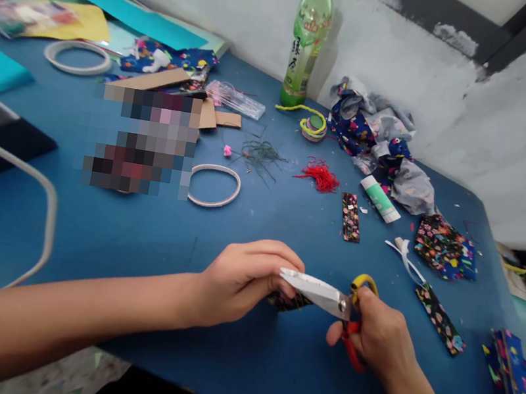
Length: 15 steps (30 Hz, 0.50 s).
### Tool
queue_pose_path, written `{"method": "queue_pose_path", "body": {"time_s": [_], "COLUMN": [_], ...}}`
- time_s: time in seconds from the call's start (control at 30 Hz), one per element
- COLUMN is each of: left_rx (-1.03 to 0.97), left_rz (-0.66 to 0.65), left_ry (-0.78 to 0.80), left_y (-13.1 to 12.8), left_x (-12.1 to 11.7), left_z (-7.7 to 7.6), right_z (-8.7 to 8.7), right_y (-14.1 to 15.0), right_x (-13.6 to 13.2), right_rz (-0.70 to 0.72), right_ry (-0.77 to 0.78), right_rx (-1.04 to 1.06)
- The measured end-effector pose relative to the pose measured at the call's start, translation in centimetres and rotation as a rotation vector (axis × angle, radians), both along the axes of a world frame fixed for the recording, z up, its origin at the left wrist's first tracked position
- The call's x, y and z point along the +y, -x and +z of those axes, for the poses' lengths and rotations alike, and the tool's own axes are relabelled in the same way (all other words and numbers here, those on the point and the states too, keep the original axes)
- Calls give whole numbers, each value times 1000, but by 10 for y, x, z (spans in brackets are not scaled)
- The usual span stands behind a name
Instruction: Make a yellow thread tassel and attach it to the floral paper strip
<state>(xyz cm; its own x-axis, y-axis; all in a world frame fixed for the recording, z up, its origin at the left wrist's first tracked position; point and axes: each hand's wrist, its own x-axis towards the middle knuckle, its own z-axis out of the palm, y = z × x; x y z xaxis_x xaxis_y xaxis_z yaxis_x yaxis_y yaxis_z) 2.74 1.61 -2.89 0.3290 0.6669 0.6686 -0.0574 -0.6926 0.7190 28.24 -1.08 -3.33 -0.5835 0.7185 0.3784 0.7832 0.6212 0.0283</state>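
In my right hand [384, 333] is a pair of scissors [322, 293] with one yellow and one red handle loop; its blades point left and look nearly closed. My left hand [253, 275] pinches a small piece of dark patterned fabric [287, 301], partly hidden under the fingers and the blades. The blade tips lie against the left fingers. Beyond the hands rests a dark floral strip [351, 217]. To the right lies another floral strip [441, 318] with a white ribbon [407, 260] at its upper end.
A green tea bottle [308, 44] stands by the wall. Red threads [320, 176], a glue stick [380, 199], a white ring [214, 187] and crumpled fabric [375, 121] lie across the blue table [259, 223]. A white cable [48, 210] loops at left. Part of the view is pixelated.
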Motion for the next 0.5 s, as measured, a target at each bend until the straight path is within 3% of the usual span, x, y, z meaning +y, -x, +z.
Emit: {"method": "queue_pose_path", "body": {"time_s": [0.37, 0.5], "left_rx": [-35, -44], "left_rz": [0, -9], "left_ry": [15, 27], "left_y": [-3, -3], "left_x": [0, 0], "left_z": [-3, -3], "right_z": [9, 12], "right_y": [-1, 1], "right_x": [-2, -4], "right_rz": [-95, -142], "right_ry": [398, 468], "right_rx": [227, 265]}}
